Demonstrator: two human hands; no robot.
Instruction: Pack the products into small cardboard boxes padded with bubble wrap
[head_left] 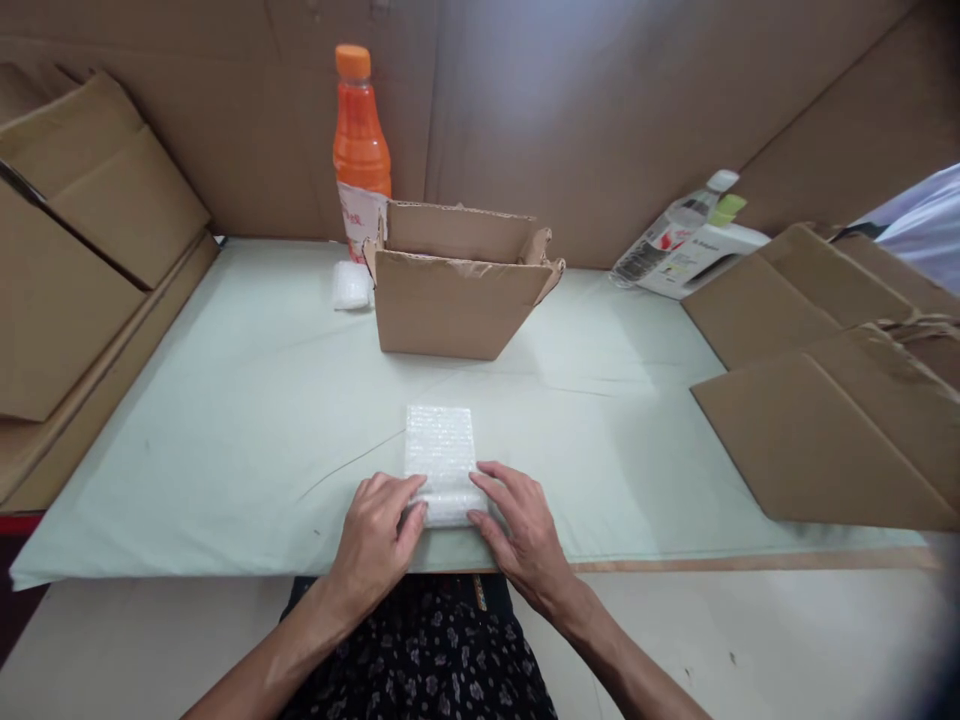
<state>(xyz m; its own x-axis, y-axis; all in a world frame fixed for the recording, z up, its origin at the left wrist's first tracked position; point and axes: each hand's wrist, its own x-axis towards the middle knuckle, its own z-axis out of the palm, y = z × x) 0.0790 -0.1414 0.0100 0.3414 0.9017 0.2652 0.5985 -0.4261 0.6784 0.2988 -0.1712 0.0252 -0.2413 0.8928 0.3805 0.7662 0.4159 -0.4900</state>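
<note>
A strip of bubble wrap [439, 440] lies on the pale green cloth near the table's front edge, its near end folded or rolled into a thicker bundle. My left hand [379, 525] grips the left end of this bundle, thumb in front and fingertips behind. At the right end, my right hand [521, 525] holds it the same way, thumb near me and fingers curled over the far side. The far part of the strip lies flat, pointing away from me. Whether anything is inside the bundle I cannot tell.
Beyond the strip stands an open cardboard box [450, 305]. A small bubble-wrap roll [351, 286] and an orange bottle [361, 150] are left of it. Cardboard boxes [67, 240] flank the left side, others [832, 430] the right. A clear bottle [667, 235] leans beside a white jug [709, 260].
</note>
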